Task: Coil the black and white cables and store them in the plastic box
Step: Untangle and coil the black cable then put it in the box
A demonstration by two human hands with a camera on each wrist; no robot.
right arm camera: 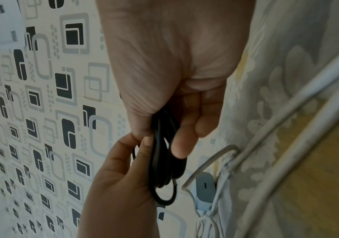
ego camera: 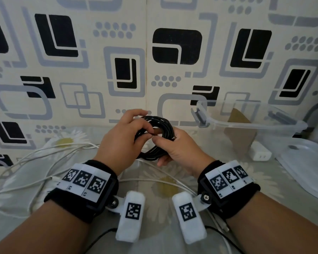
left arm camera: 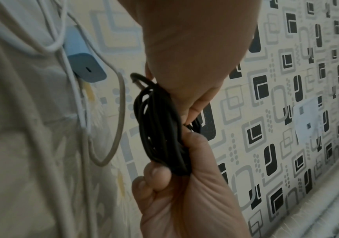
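Note:
A black cable (ego camera: 161,123), wound into a coil of several loops, is held up between both hands in front of the patterned wall. My left hand (ego camera: 145,132) pinches the coil's left side between thumb and fingers. My right hand (ego camera: 166,143) grips the right and lower part, fingers curled round the bundle. The left wrist view shows the black coil (left arm camera: 160,127) edge-on, a short loop sticking out at its top. White cables (ego camera: 44,154) lie loose on the flowered sheet at the left and under my wrists. The clear plastic box (ego camera: 264,123) stands open at the right.
A piece of brown cardboard (ego camera: 240,132) stands inside the box. The box's clear lid (ego camera: 308,167) lies at the far right, a white charger (ego camera: 261,154) beside it. Another charger (left arm camera: 85,64) lies among white cables near the wall. A thin black wire (ego camera: 99,237) runs below my wrists.

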